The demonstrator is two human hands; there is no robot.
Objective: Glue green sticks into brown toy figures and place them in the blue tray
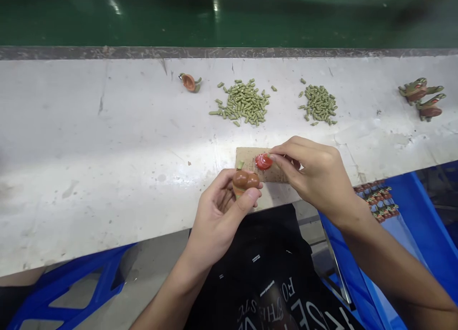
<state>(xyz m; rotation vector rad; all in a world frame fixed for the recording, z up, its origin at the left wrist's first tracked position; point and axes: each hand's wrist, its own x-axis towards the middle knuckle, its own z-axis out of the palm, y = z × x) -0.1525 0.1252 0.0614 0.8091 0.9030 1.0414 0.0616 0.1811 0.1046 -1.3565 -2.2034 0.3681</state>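
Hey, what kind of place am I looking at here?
Probably a factory assembly bench for small toys: piles of small green plastic pegs on a worn white worktable, finished brown-and-green toy figures, and a blue plastic crate.

So the surface [107,144] runs left to right with a conveyor belt [229,15] behind it. Near the front edge sits a small board [246,156], with the left hand [218,215] just in front of it and the right hand [315,172] at its right end. Behind the board are two pellet piles [243,103], side by side. One toy piece [189,82] lies left of them, two more figures [422,98] far right. A bin [411,211] sits below the front edge, right side.
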